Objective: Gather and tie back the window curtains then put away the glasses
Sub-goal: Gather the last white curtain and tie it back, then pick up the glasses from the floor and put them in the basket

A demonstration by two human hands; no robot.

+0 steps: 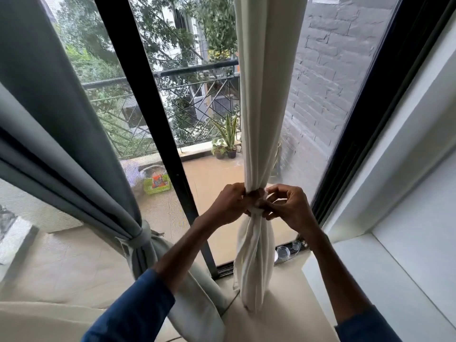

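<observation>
White curtain (264, 99) hangs vertical, pinched by left hand (228, 204) and right hand (287, 206).

Arms outstretched, left hand (229, 203) gripping curtain (261, 107), right hand (291, 208) pinching it (fingers (280, 192) curled)

The gathered curtain (262, 107) was flanked by left hand (229, 204) and right hand (288, 206), with the tied curtain (74, 149) set leftward and the glasses (283, 252) rightward, lower.

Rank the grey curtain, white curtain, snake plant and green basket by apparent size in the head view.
1. grey curtain, though it hangs nearer the camera.
2. white curtain.
3. snake plant and green basket: too alike to rank.
</observation>
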